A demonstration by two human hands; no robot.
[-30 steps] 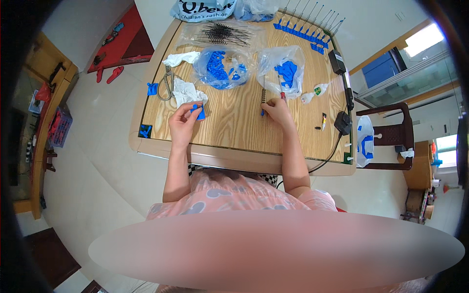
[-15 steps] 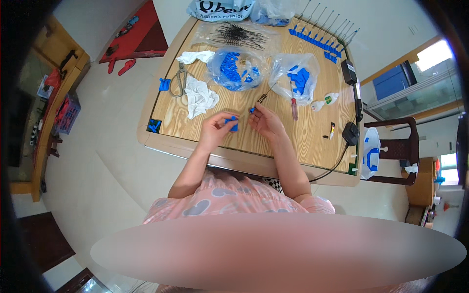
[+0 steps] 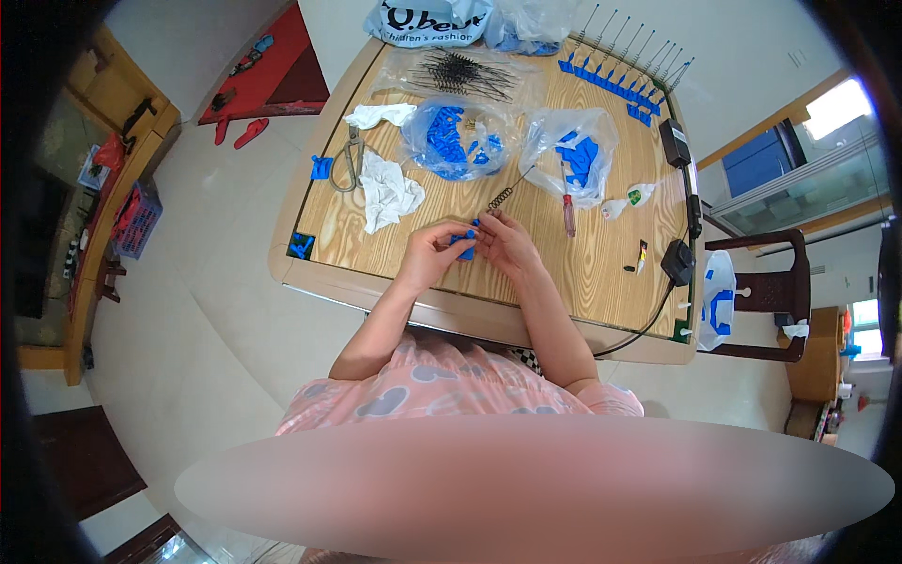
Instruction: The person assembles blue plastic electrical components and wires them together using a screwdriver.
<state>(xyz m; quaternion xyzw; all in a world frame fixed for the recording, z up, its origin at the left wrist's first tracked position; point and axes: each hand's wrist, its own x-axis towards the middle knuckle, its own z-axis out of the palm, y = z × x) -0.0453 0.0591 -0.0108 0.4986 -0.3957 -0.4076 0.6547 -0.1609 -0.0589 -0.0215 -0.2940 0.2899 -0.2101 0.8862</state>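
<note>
Near the table's front edge my two hands meet. My left hand [image 3: 430, 257] is closed on a small blue block [image 3: 465, 252]. Between the fingertips of my right hand [image 3: 512, 250] is a black wire with a coiled, spring-like part [image 3: 501, 198], its thin straight end pointing away from me. A small blue tip [image 3: 476, 223] shows at the near end of the wire, between the hands. Fingers hide how the block and the tip touch.
Beyond my hands lie open plastic bags of blue parts [image 3: 446, 141] and blue pieces [image 3: 580, 158], and a pile of black coiled wires [image 3: 460, 73]. Scissors [image 3: 349, 164] and white cloth [image 3: 390, 191] are left, a screwdriver [image 3: 568, 216] right. Blue-based wires [image 3: 615, 85] stand back right.
My hands have come together. The left moved right with the blue block, and the wire's near end in my right hand came down toward it. The view shifted slightly.
</note>
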